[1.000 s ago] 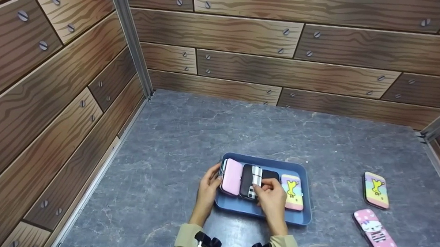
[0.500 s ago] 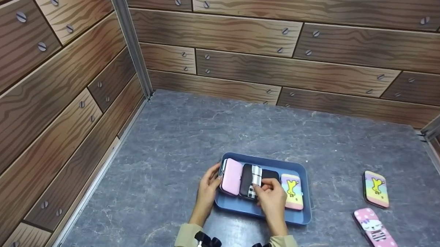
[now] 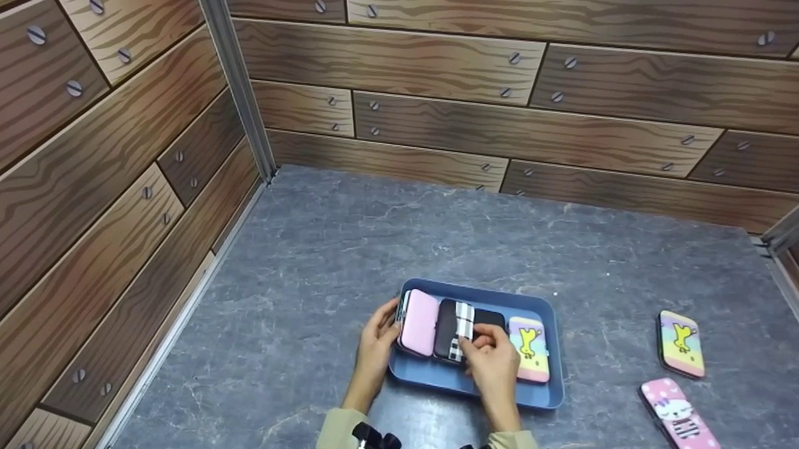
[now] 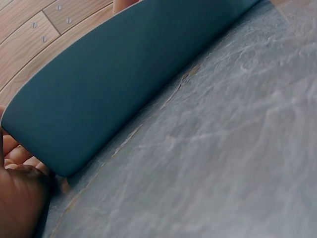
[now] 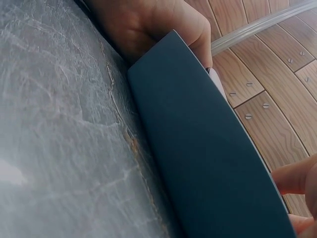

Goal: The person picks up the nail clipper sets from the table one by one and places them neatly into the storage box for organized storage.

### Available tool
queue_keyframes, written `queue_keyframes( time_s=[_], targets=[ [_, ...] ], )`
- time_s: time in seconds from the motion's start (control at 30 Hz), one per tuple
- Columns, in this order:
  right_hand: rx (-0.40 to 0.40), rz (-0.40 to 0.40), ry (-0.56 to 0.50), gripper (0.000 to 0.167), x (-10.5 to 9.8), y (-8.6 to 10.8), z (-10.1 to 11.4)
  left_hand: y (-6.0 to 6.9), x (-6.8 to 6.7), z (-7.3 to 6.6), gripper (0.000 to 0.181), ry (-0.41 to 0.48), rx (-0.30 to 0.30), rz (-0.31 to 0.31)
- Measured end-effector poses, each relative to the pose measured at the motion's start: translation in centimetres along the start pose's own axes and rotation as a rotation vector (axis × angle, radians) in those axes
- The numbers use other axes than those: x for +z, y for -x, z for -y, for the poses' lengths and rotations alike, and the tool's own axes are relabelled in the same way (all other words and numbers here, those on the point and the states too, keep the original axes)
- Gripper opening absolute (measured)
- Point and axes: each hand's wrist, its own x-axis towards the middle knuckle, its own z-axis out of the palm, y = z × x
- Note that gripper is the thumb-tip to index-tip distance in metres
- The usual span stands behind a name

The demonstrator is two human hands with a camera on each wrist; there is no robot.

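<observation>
A blue tray stands on the floor with several small cases inside. My left hand grips the tray's left end, thumb at the rim; the left wrist view shows this hand curled at the tray corner. Inside, a pink case lies at the left and a rainbow case with a yellow animal at the right. Between them, my right hand pinches a black case with a checked band. Another black part shows behind my fingers; I cannot tell whether it is separate.
Right of the tray, a second rainbow case lies on the grey marbled floor. In front of it is a long pink case with a white cat. Wood-patterned walls stand at the back and sides.
The camera view has shifted very slightly. Both hands, the tray and the cases hold the same places.
</observation>
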Motion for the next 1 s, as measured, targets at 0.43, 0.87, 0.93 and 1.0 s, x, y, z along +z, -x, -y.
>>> queue_keyframes(
  time_s=[0.43,0.87,0.93,1.0],
  targets=[
    [-0.003,0.003,-0.002,0.029,-0.2,0.9,1.9,0.0,0.0,-0.1,0.044,-0.011,0.000,0.000],
    [-0.031,-0.012,-0.036,0.029,-0.1,0.3,0.1,0.0,-0.2,0.0,0.044,-0.005,0.014,0.006],
    [-0.025,-0.015,-0.040,0.030,-0.1,0.2,0.1,0.0,-0.1,0.0,0.044,-0.007,0.015,0.007],
    [-0.021,-0.013,-0.031,0.030,-0.1,0.1,0.1,0.0,-0.1,0.0,0.044,-0.012,0.013,0.004]
  ],
)
